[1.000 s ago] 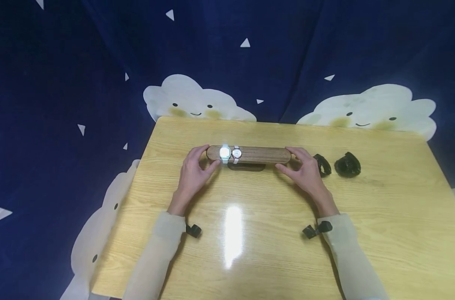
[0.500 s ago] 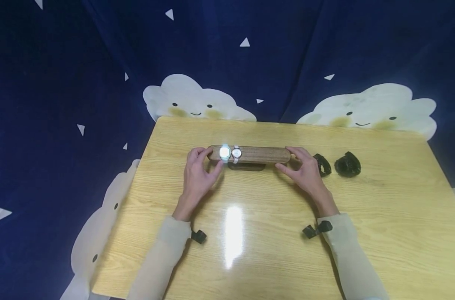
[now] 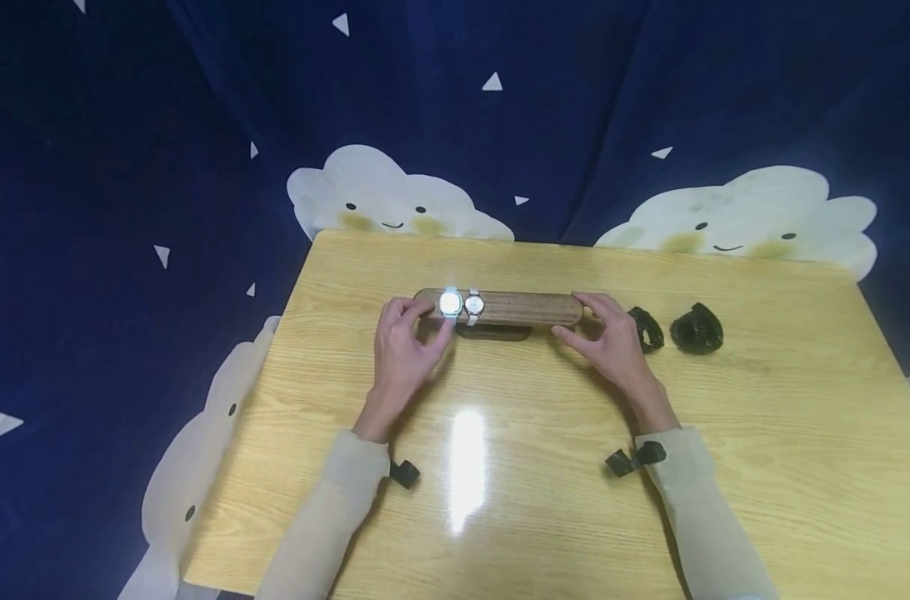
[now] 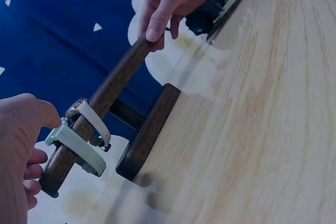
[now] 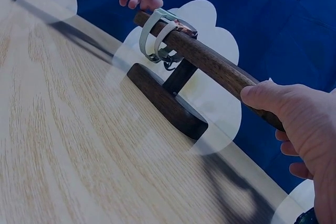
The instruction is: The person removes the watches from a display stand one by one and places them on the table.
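Left hand: we see it (image 3: 406, 354) at the bar's left end, its thumb tip at the pale green watch (image 3: 450, 303); we cannot tell whether it pinches anything
Right hand: we see it (image 3: 612, 342) gripping the bar's right end, thumb along the near edge
Hands: we find them well apart, one at each end
Wooden bar: we see it (image 3: 526, 308) raised level above the table by a short dark post (image 4: 126, 114) and a rounded wooden base (image 4: 149, 135)
Watches: we count two looped round the bar side by side, left of its middle, the green one outermost, the white-strapped watch (image 3: 473, 306) just beside it
Table: we see pale wood grain (image 3: 545, 500), with two black objects (image 3: 697, 329) beyond the right hand
Backdrop: we see a navy curtain (image 3: 425, 67) printed with smiling clouds (image 3: 380, 196)
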`<state>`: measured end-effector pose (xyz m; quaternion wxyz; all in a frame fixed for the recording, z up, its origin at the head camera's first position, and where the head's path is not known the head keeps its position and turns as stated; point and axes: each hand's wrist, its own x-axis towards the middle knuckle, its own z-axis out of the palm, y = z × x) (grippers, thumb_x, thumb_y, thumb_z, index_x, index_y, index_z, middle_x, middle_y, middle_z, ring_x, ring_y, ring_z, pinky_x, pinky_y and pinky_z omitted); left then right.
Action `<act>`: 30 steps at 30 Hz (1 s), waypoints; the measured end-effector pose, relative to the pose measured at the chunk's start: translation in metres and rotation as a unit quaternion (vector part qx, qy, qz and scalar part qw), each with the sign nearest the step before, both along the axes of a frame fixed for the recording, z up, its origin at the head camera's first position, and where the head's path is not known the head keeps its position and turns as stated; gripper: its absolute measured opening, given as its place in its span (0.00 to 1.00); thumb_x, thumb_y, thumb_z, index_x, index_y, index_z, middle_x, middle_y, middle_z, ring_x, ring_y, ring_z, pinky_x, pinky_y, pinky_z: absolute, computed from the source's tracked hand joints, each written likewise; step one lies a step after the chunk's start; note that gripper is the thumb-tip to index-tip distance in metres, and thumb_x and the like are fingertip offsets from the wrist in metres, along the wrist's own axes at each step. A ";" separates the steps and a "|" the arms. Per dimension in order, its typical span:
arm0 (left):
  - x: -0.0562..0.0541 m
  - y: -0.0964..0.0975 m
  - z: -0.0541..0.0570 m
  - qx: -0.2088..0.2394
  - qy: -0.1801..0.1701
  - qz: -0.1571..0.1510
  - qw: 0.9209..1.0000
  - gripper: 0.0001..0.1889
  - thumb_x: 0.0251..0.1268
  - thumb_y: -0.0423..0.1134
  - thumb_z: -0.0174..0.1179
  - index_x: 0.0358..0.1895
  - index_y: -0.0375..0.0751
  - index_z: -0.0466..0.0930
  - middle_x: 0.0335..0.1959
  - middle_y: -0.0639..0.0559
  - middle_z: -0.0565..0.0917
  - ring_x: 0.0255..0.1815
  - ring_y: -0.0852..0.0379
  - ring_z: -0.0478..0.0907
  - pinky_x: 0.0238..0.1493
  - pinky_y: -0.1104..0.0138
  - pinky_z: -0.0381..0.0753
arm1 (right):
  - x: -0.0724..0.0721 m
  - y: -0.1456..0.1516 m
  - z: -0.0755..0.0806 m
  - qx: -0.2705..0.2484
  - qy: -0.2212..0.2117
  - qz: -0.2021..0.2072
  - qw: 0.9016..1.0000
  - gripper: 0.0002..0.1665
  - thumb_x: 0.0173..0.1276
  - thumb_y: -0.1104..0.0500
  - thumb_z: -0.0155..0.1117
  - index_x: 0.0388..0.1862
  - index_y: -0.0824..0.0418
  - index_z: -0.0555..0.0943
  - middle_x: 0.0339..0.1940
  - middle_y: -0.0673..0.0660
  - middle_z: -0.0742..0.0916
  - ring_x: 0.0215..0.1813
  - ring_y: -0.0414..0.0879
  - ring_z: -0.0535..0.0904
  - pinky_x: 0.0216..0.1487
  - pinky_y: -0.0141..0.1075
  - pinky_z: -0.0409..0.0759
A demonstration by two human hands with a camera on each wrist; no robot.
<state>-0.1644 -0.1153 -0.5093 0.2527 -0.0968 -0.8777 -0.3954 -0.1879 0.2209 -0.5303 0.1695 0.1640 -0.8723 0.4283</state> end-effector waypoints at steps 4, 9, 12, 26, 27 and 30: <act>0.001 0.005 0.000 -0.006 0.006 0.011 1.000 0.21 0.61 0.46 0.75 0.48 0.31 0.88 0.44 0.40 0.83 0.48 0.45 0.78 0.50 0.57 0.81 | 0.000 0.000 0.001 -0.004 -0.003 0.001 1.000 0.38 0.56 0.59 0.85 0.65 0.64 0.82 0.62 0.65 0.86 0.66 0.63 0.79 0.66 0.60 0.76; 0.002 0.013 0.001 -0.005 -0.003 0.028 1.000 0.22 0.61 0.48 0.75 0.46 0.31 0.88 0.42 0.40 0.82 0.45 0.46 0.77 0.48 0.58 0.81 | 0.000 0.001 0.001 -0.003 -0.008 -0.002 1.000 0.38 0.56 0.59 0.85 0.65 0.63 0.82 0.63 0.64 0.85 0.66 0.62 0.79 0.66 0.59 0.77; 0.003 0.017 0.002 -0.011 -0.005 0.041 0.999 0.23 0.62 0.51 0.75 0.45 0.30 0.88 0.41 0.40 0.82 0.44 0.47 0.77 0.47 0.58 0.82 | 0.000 0.001 0.000 -0.002 -0.009 -0.001 1.000 0.38 0.56 0.59 0.85 0.65 0.64 0.82 0.63 0.64 0.85 0.66 0.62 0.80 0.65 0.59 0.77; 0.002 0.026 0.002 -0.043 0.004 0.079 0.996 0.23 0.61 0.51 0.76 0.43 0.30 0.88 0.38 0.42 0.81 0.38 0.49 0.77 0.37 0.62 0.82 | -0.001 -0.001 0.001 0.000 -0.009 0.002 1.000 0.38 0.56 0.58 0.85 0.65 0.64 0.82 0.62 0.64 0.86 0.65 0.61 0.80 0.63 0.57 0.78; 0.002 0.026 0.002 -0.042 0.006 0.080 0.996 0.23 0.60 0.50 0.76 0.42 0.30 0.88 0.37 0.42 0.81 0.38 0.49 0.76 0.37 0.62 0.82 | -0.001 -0.001 0.001 0.000 -0.008 0.002 1.000 0.38 0.56 0.58 0.85 0.65 0.64 0.82 0.62 0.64 0.86 0.65 0.61 0.80 0.63 0.57 0.78; 0.000 0.027 0.002 -0.041 0.013 0.085 0.996 0.21 0.60 0.50 0.76 0.40 0.31 0.87 0.36 0.43 0.80 0.37 0.48 0.76 0.36 0.61 0.81 | 0.000 -0.001 0.002 -0.001 -0.009 0.001 1.000 0.38 0.56 0.58 0.86 0.65 0.64 0.82 0.62 0.64 0.86 0.65 0.60 0.80 0.64 0.56 0.78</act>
